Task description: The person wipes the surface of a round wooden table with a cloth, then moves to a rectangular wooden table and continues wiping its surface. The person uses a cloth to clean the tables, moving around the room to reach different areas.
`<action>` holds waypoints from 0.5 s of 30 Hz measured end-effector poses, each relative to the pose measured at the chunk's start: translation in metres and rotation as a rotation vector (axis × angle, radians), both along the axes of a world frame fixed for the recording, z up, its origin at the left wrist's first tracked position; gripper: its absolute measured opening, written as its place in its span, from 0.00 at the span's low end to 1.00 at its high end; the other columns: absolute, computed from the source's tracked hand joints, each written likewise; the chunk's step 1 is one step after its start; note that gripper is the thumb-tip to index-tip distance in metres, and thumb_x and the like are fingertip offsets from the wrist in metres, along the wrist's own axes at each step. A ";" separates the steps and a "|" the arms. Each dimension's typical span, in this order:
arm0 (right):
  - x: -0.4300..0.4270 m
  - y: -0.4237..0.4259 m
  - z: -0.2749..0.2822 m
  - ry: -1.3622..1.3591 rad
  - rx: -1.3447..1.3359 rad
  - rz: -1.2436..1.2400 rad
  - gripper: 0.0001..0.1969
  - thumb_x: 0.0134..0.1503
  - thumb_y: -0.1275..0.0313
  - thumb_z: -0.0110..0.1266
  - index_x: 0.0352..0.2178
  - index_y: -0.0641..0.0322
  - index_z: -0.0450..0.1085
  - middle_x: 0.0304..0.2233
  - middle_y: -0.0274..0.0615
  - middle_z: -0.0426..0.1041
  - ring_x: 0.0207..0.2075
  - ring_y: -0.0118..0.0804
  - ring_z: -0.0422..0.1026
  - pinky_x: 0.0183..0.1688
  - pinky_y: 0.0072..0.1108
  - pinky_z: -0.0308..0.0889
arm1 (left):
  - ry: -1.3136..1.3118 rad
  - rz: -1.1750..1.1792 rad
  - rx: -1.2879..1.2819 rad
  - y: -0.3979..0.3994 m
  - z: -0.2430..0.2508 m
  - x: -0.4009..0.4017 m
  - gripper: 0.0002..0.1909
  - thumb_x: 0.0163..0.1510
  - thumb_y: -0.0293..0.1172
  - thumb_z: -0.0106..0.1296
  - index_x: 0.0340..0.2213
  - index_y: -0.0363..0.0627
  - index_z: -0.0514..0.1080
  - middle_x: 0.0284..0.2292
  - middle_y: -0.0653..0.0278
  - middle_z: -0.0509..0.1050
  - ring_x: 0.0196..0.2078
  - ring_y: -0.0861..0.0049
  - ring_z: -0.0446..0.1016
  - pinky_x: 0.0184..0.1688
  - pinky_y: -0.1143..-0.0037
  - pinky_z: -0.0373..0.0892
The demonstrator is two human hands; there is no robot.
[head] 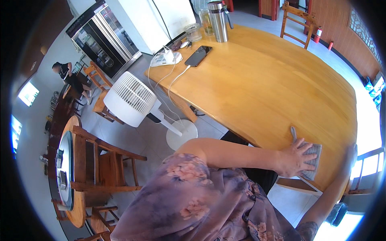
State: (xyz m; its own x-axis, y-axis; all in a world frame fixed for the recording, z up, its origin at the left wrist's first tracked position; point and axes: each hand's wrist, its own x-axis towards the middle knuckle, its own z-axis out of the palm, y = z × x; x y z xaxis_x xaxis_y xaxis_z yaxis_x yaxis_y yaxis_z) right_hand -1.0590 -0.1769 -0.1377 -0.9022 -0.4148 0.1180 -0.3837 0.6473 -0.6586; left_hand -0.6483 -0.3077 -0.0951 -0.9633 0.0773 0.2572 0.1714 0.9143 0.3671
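My left hand [297, 159] presses palm down, fingers spread, on a folded grey cloth [314, 159] near the near right corner of the wooden table [259, 84]. A narrow, pale grey end [293, 134] sticks out past the fingers; whether it belongs to the cloth I cannot tell. At the table's right edge, my right hand [352, 155] is blurred, and its fingers cannot be made out. A black smartphone [199, 56] lies towards the far left, plugged into a white cable [178, 77].
A steel vacuum flask [219, 24], glass jars [193, 32] and a power strip [164, 59] stand or lie at the far left end. Beside the table is a white pedestal fan [131, 98]. Wooden chairs [113, 168] stand at left. A person [72, 76] is in the background.
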 end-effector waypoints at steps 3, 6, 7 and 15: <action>-0.041 0.028 -0.020 0.148 0.071 0.024 0.32 0.61 0.53 0.27 0.58 0.65 0.55 0.57 0.54 0.59 0.56 0.52 0.61 0.59 0.33 0.54 | 0.052 0.077 -0.089 -0.025 0.002 0.040 0.28 0.52 0.42 0.51 0.55 0.59 0.62 0.60 0.57 0.55 0.63 0.48 0.46 0.60 0.47 0.45; -0.017 0.012 -0.019 0.040 -0.048 0.097 0.32 0.62 0.53 0.27 0.58 0.68 0.54 0.57 0.55 0.60 0.56 0.51 0.61 0.59 0.32 0.54 | 0.097 0.346 -0.097 -0.060 0.000 0.102 0.28 0.51 0.42 0.52 0.54 0.57 0.63 0.57 0.58 0.59 0.60 0.51 0.52 0.59 0.52 0.49; -0.007 0.005 -0.013 0.034 -0.043 0.116 0.32 0.62 0.53 0.27 0.58 0.68 0.54 0.57 0.55 0.60 0.56 0.51 0.61 0.59 0.32 0.54 | 0.104 0.438 -0.103 -0.072 -0.001 0.124 0.28 0.51 0.42 0.52 0.54 0.56 0.64 0.57 0.58 0.59 0.60 0.51 0.53 0.59 0.53 0.50; -0.016 0.021 -0.015 0.068 -0.148 0.223 0.28 0.63 0.54 0.32 0.53 0.68 0.60 0.50 0.52 0.66 0.49 0.43 0.66 0.52 0.30 0.60 | -0.003 1.297 -0.276 -0.171 -0.005 0.258 0.26 0.56 0.43 0.43 0.57 0.58 0.60 0.60 0.57 0.56 0.61 0.49 0.53 0.61 0.55 0.48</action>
